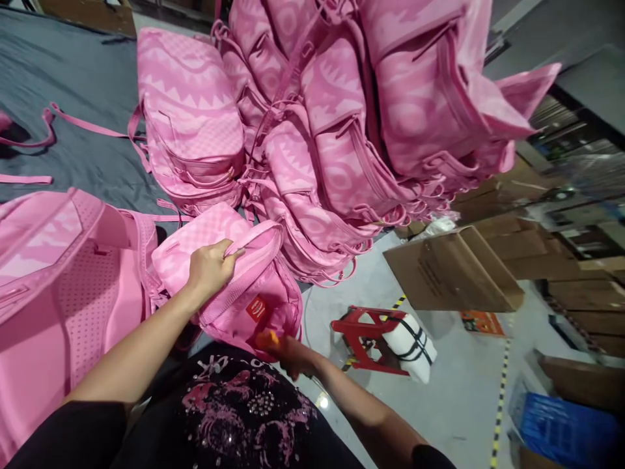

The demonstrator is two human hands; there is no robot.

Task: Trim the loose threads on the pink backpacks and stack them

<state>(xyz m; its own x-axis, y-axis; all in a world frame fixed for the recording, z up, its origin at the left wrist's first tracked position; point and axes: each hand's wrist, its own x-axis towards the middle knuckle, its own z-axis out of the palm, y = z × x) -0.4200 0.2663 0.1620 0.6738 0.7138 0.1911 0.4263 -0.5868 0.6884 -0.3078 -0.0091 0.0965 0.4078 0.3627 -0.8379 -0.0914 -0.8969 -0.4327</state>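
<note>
An open pink backpack point(219, 228) lies at the table's front edge, its lining and a red label point(256, 308) showing. My left hand point(212, 267) grips the edge of its raised flap, thumb and fingers pressed together on the fabric. At the bag's lower right opening is my right hand point(293, 357), closed around an orange-handled tool point(267, 339); the tool's far end cannot be made out. The right hand is dark and slightly blurred.
Several pink backpacks point(342, 163) are piled behind, another point(190, 117) lies on the grey cloth point(88, 78), and a large one point(92, 306) is at left. On the floor at right are a red stool point(364, 335), a cardboard box point(449, 273) and a blue crate point(566, 426).
</note>
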